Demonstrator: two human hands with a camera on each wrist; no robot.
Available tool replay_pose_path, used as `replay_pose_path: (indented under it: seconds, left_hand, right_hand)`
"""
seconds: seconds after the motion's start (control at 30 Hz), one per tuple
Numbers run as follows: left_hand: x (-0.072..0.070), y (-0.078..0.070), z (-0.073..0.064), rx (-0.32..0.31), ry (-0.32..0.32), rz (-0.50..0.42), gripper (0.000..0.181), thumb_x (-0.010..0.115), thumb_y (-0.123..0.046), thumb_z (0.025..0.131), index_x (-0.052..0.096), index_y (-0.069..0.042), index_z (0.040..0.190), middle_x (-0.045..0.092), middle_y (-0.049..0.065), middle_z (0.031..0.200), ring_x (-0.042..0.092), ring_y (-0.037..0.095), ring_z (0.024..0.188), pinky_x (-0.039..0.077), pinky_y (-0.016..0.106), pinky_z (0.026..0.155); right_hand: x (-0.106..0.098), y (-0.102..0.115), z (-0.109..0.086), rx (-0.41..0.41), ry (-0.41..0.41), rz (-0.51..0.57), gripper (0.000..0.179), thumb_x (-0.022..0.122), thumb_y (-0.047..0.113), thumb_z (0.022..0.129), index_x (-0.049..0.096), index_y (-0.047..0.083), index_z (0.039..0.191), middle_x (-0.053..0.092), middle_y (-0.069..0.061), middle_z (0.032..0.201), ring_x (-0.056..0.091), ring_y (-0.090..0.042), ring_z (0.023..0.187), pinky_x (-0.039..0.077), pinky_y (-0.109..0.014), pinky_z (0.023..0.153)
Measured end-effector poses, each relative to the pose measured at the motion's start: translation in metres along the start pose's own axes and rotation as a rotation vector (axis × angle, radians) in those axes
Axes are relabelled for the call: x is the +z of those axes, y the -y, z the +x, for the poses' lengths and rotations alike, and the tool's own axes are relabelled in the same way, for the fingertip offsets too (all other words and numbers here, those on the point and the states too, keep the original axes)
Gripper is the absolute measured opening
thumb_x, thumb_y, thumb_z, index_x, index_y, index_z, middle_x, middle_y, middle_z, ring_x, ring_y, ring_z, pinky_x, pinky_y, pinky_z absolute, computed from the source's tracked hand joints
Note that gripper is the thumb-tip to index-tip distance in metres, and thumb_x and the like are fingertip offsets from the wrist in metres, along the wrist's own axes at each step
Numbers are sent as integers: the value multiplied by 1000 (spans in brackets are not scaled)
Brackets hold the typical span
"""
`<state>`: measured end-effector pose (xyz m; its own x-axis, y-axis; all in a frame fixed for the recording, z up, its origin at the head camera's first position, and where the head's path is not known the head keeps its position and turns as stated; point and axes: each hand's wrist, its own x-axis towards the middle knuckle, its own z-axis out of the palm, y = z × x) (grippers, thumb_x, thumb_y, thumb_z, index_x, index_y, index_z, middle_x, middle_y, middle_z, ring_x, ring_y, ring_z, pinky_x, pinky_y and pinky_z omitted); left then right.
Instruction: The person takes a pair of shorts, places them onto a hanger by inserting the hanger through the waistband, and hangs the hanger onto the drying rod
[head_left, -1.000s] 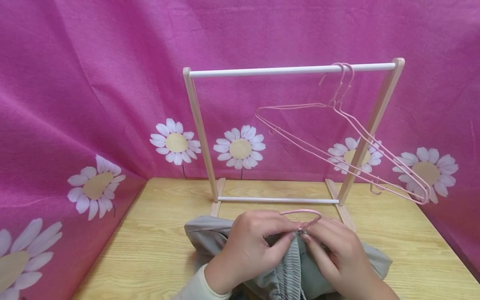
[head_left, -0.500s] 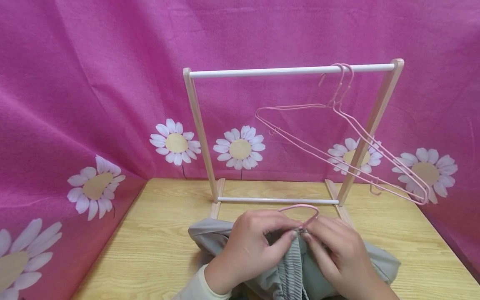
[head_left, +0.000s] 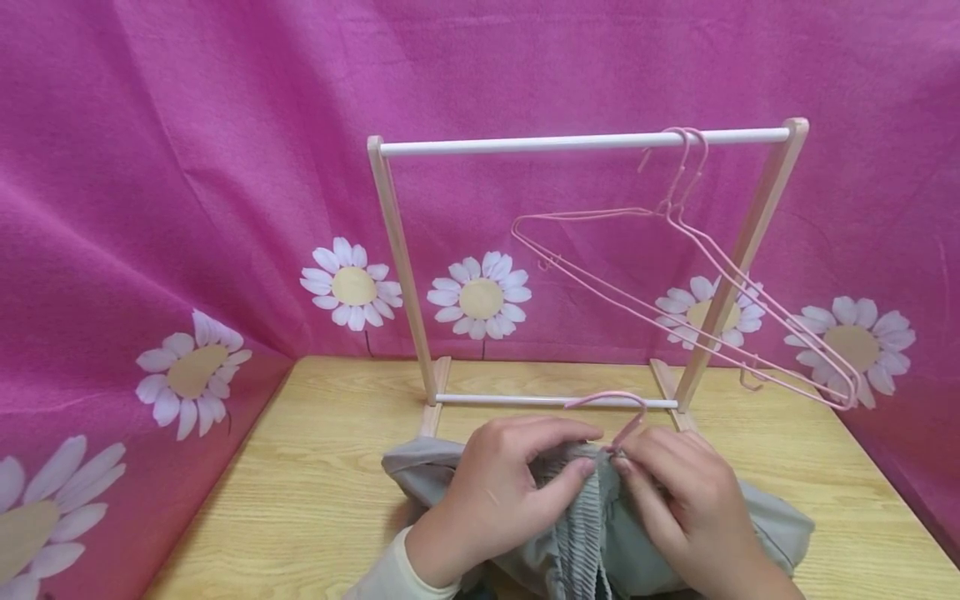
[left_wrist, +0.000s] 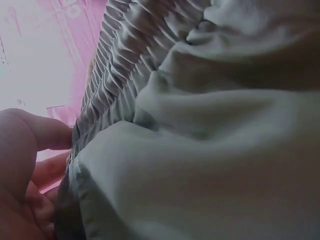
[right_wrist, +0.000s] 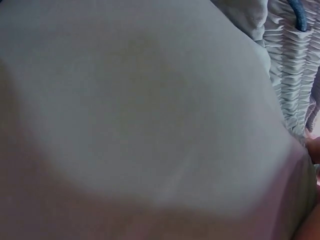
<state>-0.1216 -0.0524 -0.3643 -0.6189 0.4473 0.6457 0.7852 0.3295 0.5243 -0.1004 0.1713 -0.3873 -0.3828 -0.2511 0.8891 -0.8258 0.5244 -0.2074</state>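
Grey-green pants point(head_left: 641, 546) with a gathered elastic waistband point(head_left: 581, 525) lie bunched at the table's near side. A pink hanger hook point(head_left: 633, 421) rises above the waistband; the rest of that hanger is hidden. My left hand point(head_left: 498, 500) pinches the waistband between thumb and forefinger, left of the hook. On the hook's right, my right hand point(head_left: 686, 492) pinches the cloth at the hook's base. The left wrist view has the gathered waistband point(left_wrist: 130, 55) close up, with my left fingers point(left_wrist: 55, 135) at its edge. Pale cloth point(right_wrist: 150, 115) fills most of the right wrist view.
Beyond the hands stands a wooden rack point(head_left: 401, 275) with a white top rail point(head_left: 525, 146). Two pink wire hangers point(head_left: 705, 242) hang near its right end. A magenta daisy-print cloth point(head_left: 225, 125) surrounds the wood-grain table point(head_left: 247, 500) at back and sides.
The hook has risen and shifted slightly right. My right hand has moved a little right, away from the left, and the left forefinger has lifted off the hook's base.
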Motion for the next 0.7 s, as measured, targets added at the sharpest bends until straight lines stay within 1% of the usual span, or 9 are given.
replay_pose_path:
  seconds: [0.13,0.3,0.4,0.57,0.7]
  left_hand:
    - [-5,3,1,27,8,33,25,81,-22,98,81,-21,123,81,-10,116,73,1,111,56,20,97]
    - [-12,7,3,5,-5,72,27,81,-22,97,81,-24,124,80,-13,116,72,1,111,56,29,101]
    - [-15,8,4,1,-15,95,26,81,-23,96,82,-24,122,80,-13,114,72,1,109,55,34,101]
    - [-18,9,4,-11,-9,99,25,82,-22,96,82,-24,121,78,-13,105,68,0,99,54,35,99]
    - [-20,9,5,-30,5,88,24,82,-22,97,82,-23,121,78,-14,104,67,0,98,54,36,100]
  right_hand:
    - [-1,-2,2,-1,-26,3,30,62,28,112,79,6,100,74,1,89,60,-6,79,40,-21,76]
    - [-4,-4,5,3,-50,18,30,63,27,111,79,4,100,76,-3,91,64,-9,86,42,-19,84]
    - [-6,-4,6,6,-59,18,29,64,26,111,79,3,100,76,-4,91,65,-9,87,42,-18,88]
    - [-9,-5,7,21,-60,5,29,64,25,110,79,3,100,76,-4,92,66,-10,90,42,-18,90]
    - [-12,-5,7,35,-58,-8,29,64,26,111,79,3,100,76,-4,92,66,-9,90,41,-18,90]
